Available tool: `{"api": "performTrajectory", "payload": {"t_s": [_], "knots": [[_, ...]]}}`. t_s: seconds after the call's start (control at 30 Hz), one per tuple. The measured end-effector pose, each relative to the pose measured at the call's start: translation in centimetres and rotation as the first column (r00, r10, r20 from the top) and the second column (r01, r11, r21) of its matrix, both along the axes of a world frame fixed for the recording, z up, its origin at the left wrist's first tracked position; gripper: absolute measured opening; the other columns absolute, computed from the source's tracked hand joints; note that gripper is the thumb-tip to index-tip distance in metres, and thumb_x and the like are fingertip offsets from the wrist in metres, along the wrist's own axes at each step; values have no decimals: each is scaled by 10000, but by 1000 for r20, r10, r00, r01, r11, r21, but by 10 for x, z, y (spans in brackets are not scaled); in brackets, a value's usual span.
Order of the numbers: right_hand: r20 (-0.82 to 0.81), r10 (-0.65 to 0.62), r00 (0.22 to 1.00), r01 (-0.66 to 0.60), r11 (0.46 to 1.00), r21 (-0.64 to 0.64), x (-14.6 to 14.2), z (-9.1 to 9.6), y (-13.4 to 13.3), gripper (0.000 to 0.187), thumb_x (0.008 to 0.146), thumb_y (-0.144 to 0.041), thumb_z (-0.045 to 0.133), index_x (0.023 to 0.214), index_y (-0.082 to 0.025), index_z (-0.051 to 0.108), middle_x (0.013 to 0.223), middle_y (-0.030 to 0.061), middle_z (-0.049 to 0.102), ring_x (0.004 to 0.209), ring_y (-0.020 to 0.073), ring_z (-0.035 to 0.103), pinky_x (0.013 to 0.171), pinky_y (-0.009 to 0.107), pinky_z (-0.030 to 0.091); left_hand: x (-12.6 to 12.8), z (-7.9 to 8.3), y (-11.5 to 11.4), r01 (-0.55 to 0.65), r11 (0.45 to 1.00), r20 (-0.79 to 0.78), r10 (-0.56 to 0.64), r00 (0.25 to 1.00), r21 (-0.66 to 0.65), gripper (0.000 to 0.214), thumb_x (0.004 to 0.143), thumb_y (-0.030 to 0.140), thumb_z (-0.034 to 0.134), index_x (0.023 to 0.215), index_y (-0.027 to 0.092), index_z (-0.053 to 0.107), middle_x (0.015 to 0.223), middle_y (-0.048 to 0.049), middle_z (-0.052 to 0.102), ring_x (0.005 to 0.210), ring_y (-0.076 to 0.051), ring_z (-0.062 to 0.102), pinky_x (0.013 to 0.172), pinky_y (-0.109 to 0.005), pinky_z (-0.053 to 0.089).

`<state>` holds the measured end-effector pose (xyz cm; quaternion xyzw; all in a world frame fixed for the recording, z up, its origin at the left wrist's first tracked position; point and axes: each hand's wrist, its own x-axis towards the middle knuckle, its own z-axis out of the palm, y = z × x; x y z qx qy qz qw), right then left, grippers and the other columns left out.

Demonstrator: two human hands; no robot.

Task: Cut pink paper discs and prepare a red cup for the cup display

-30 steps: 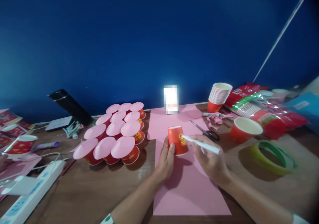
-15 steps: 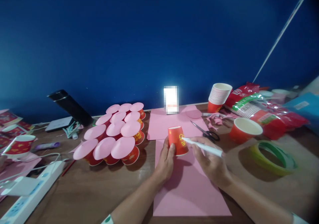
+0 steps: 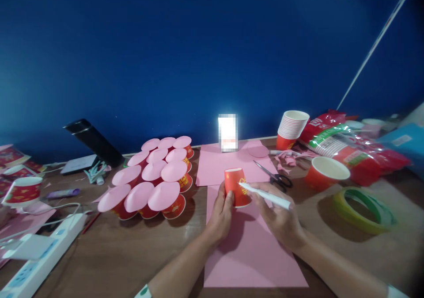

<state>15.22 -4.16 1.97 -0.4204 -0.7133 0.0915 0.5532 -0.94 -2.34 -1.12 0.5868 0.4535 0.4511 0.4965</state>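
Observation:
My left hand (image 3: 221, 212) is closed around the left side of a red paper cup (image 3: 236, 198) with gold print. The cup is upside down, its wide rim at the bottom, over a sheet of pink paper (image 3: 251, 262). In my right hand (image 3: 281, 218) is a white pen (image 3: 270, 196), pinched between the fingers. Its tip is at the cup's printed side; whether it touches cannot be told. Behind my hands, a pair of scissors (image 3: 281, 180) lies partly on another pink sheet (image 3: 212, 165).
Left stand rows of inverted red cups topped with pink paper cones (image 3: 164, 196). A white power strip (image 3: 49, 254) lies front left. On the right are a cup stack (image 3: 293, 127), a single red cup (image 3: 323, 178), a tape roll (image 3: 344, 216) and a bag of cups (image 3: 351, 147). A bright phone (image 3: 228, 132) stands behind.
The pen tip has moved slightly left across the cup's side. The held cup has shifted slightly to the right in view. At the far left, a red patterned cup has moved a little left.

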Motion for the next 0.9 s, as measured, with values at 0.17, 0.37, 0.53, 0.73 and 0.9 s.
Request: {"api": "performTrajectory", "payload": {"t_s": [0.17, 0.37, 0.53, 0.73, 0.9], "knots": [[-21, -8, 1000, 8, 999, -32, 1, -1, 0, 126, 955, -221, 538, 1004, -209, 654, 889, 46, 719, 809, 177, 700, 758, 289, 576, 0, 0, 0, -15, 1000, 4, 15, 1000, -17, 552, 973, 519, 363, 1409, 186, 422, 1444, -124, 510, 1345, -255, 454, 1116, -391, 364], [-7, -39, 999, 38, 999, -25, 3, -1, 1, 130, 958, -208, 523, 1006, -206, 643, 901, 53, 720, 833, 188, 697, 785, 310, 570, 1, 4, -1, -20, 1000, 9, 20, 1000, -2, 525, 978, 496, 367, 1400, 193, 442, 1427, -116, 531, 1355, -253, 449, 1139, -408, 337], [-16, -57, 998, 57, 997, -44, 4, -2, 1, 110, 950, -218, 541, 1000, -207, 638, 857, 45, 703, 819, 186, 694, 768, 301, 570, 2, 5, -2, -31, 1000, -17, 31, 999, -4, 528, 982, 481, 359, 1407, 177, 436, 1443, -127, 515, 1359, -248, 446, 1152, -401, 319], [-33, -62, 997, 59, 994, -92, 4, -5, 1, 118, 959, -246, 531, 997, -202, 634, 850, 50, 706, 809, 187, 695, 776, 305, 572, 1, 4, -1, -40, 999, -13, 40, 999, 8, 530, 980, 484, 370, 1409, 181, 446, 1437, -131, 524, 1361, -263, 445, 1151, -423, 319], [-53, -72, 996, 65, 991, -121, 6, -8, 1, 146, 960, -283, 531, 1004, -198, 642, 840, 54, 714, 808, 192, 698, 781, 309, 577, 0, 3, -2, -25, 1000, -2, 25, 1000, 4, 533, 979, 493, 369, 1409, 187, 441, 1441, -119, 519, 1361, -248, 444, 1148, -391, 321]]}}
